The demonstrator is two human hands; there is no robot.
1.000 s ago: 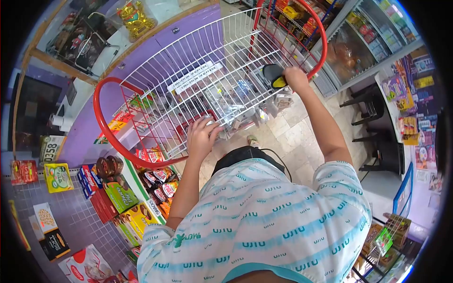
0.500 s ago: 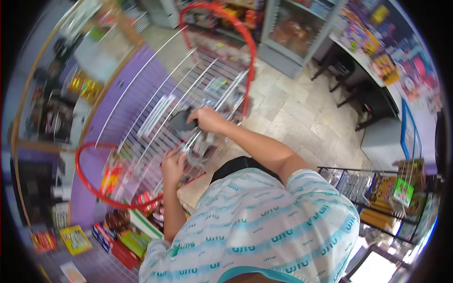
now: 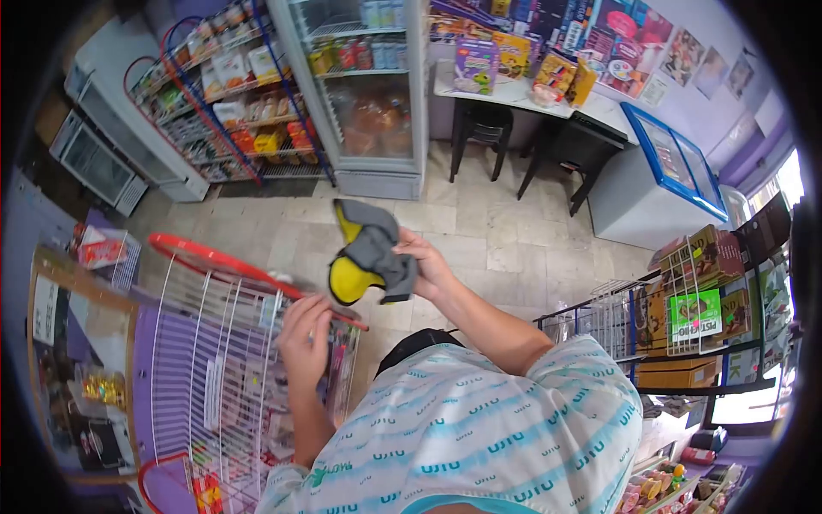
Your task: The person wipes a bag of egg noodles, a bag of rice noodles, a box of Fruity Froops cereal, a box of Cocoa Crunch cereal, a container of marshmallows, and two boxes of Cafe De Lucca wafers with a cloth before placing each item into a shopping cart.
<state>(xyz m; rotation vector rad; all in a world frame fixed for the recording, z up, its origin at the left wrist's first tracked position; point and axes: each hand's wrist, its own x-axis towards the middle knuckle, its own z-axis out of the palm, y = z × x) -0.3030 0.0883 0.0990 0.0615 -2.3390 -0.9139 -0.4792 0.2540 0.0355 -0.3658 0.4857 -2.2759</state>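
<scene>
A grey cloth piece with yellow parts (image 3: 381,253) hangs folded in front of my right hand (image 3: 424,264). My right fingers and thumb pinch its right edge, above the tiled floor. To the left, my left hand (image 3: 306,330) is at the red rim (image 3: 210,255) of a white wire rack (image 3: 193,343), fingers loosely extended and overlapping the rim in this view. My left hand holds no loose thing. Small packaged goods show behind the rack's wires, partly hidden by them and by my left arm.
Ahead stand a glass-door fridge (image 3: 364,111) and shelves of packaged goods (image 3: 248,94). A counter with snack boxes (image 3: 475,64) has black stools (image 3: 481,128) under it. At right are a blue-rimmed chest freezer (image 3: 659,171) and a black wire display rack (image 3: 676,343).
My view has swung right. My right hand has drawn the grey cloth away from the rack, and its yellow parts now show. My left hand is now at the red rim.
</scene>
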